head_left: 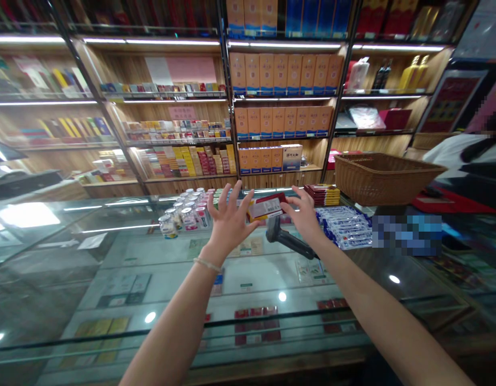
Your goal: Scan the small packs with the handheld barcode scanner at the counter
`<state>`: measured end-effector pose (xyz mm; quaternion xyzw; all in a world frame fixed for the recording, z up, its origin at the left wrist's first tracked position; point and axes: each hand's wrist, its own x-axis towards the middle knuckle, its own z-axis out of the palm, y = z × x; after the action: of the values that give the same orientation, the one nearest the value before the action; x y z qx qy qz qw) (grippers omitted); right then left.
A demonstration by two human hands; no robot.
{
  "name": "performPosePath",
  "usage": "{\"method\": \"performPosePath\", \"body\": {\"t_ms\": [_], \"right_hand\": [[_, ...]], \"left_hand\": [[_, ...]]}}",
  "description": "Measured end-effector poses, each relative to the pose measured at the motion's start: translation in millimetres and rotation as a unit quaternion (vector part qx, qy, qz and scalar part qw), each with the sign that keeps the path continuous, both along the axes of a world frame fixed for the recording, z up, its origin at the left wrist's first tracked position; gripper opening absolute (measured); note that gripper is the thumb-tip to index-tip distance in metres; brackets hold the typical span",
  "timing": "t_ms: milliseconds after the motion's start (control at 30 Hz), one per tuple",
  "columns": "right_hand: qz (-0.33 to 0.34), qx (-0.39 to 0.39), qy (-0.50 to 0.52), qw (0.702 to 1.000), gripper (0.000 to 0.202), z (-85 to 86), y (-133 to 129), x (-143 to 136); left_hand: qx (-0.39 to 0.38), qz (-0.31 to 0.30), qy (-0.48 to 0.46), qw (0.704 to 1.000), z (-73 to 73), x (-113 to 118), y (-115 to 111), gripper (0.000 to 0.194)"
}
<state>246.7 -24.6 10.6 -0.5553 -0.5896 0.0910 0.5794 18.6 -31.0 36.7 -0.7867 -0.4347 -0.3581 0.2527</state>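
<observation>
Two hands (231,222) (306,215) at red box (268,208), scanner (291,242) nearby

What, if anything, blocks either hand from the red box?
Nothing visible. The right hand holds one end of the red box; the left hand is at the other. The barcode scanner appears lower, not between.

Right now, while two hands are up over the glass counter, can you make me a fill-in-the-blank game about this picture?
1. A pale bracelet circles the person's ____ wrist.
2. Below the small box at the right hand's fingertips is a dark handheld barcode ____.
3. The stacked packets beside the right hand are white and ____.
4. The wicker basket is nearer the picture's ____ edge than its left one.

Missing words: left; scanner; blue; right.
</observation>
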Motion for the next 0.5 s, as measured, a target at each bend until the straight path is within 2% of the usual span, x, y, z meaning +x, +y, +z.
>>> {"method": "performPosePath", "body": {"t_ms": [67,267,400,500], "right_hand": [[0.011,-0.009,0.031,0.999,0.015,-2.5,2.6,-1.5],[0.031,-0.028,0.059,0.997,0.017,-8.4,4.8,-3.2],[0.005,-0.037,-0.006,0.999,0.021,-9.2,2.3,-2.4],[-0.035,-0.047,-0.106,0.993,0.024,-6.3,-2.3,-3.0]], "left_hand": [[0.022,-0.003,0.011,1.000,-4.8,2.7,0.5,0.083],[0.056,0.004,0.019,0.998,-13.6,4.8,5.2,0.072],[0.035,-0.008,0.017,0.999,-12.7,3.9,4.9,0.066],[-0.009,-0.010,0.018,1.000,-8.6,0.8,2.6,0.061]]}}
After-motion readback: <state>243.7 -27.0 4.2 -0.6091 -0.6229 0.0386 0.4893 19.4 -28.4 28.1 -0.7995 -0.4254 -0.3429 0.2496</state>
